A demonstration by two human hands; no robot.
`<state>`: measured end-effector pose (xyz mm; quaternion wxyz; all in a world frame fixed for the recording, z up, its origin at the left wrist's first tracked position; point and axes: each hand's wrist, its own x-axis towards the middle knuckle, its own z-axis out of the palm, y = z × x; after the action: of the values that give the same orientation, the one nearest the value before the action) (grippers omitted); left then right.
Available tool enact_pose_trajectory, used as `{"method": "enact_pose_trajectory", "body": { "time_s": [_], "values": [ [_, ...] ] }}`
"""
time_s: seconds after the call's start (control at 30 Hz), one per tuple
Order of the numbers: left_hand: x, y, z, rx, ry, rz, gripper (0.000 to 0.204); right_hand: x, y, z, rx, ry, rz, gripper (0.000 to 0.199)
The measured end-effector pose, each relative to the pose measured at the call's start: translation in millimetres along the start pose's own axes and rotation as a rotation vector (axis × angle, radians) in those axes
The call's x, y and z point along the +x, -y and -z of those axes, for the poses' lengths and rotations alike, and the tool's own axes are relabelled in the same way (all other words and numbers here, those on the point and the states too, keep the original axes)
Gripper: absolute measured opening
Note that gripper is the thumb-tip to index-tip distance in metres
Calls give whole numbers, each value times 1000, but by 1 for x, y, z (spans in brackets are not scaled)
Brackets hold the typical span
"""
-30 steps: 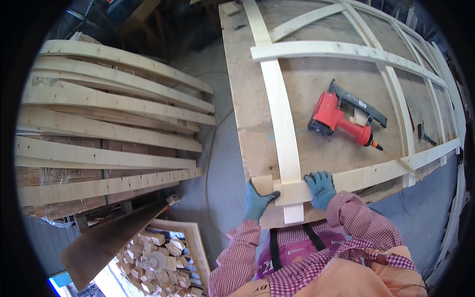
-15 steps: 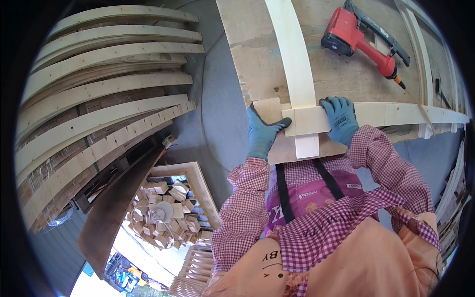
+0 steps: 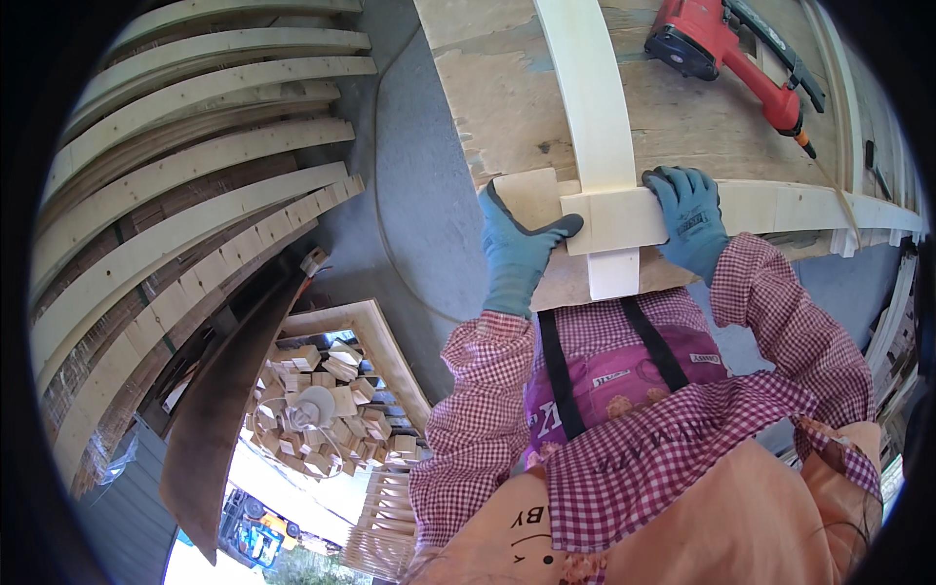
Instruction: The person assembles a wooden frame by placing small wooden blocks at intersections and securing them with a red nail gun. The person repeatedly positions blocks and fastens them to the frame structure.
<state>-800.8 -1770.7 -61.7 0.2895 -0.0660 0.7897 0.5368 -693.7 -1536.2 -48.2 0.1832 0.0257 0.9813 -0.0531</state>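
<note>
The gloved left hand (image 3: 517, 249), thumb spread from fingers, and right hand (image 3: 692, 226), fingers together (grip unclear), are seemingly steadying a pale crosspiece (image 3: 614, 219) between them across a slat (image 3: 593, 107), a red pneumatic nailer (image 3: 694, 29) lying beyond the right fingertips.

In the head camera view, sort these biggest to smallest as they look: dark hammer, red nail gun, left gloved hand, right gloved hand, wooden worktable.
1. wooden worktable
2. red nail gun, partly cut off
3. left gloved hand and right gloved hand: too alike to rank
4. dark hammer
</note>
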Motion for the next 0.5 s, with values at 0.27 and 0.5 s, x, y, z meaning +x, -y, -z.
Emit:
{"method": "enact_pose_trajectory", "body": {
  "time_s": [0.27,0.5],
  "values": [
    [3,5,1,49,7,2,100,0,-1,-5,-24,-33,9,67],
    [2,1,0,-16,9,-25,98,0,-3,-5,-14,-22,17,69]
  ]
}}
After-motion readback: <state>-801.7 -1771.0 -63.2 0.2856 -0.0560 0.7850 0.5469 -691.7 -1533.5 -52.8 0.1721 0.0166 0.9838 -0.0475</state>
